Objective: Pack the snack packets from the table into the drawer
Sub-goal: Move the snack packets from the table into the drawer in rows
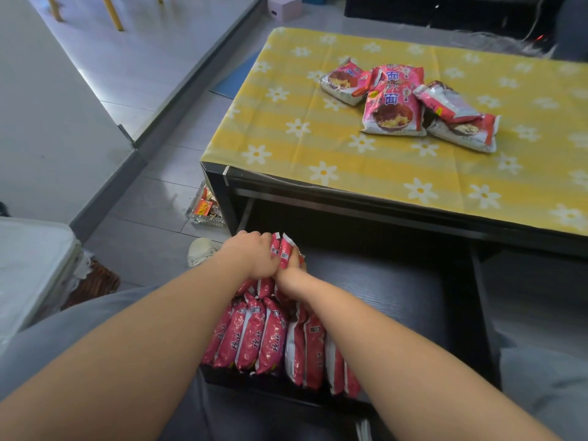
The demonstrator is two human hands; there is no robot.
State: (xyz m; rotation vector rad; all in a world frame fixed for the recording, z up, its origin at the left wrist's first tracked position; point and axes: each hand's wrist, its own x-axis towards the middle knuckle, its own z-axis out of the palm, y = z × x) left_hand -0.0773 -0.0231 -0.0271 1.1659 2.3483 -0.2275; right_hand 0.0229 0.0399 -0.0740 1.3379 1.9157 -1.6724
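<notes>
Two bare hands meet over the open drawer [397, 300] under the low table [350, 211] as I watch through the head camera. The left hand [251, 254] is curled shut over the top of two upright pink packets [284, 249]; the right hand [294, 265] presses against them from the other side, its fingers wrapped around the lower part of the same pair. The held packets stand at the far left end of the drawer. Nearer me, a row of packed packets [264, 338] stands on edge, side by side, filling the left part of the drawer, while its right part is bare dark wood. On the table's yellow flowered cloth [286, 128], a loose pile of remaining packets [410, 103] lies flat and overlapping, well apart from the hands. A glass dish [203, 208] of small items sits on the floor by the table's corner, with a pale shoe [200, 251] near it.
</notes>
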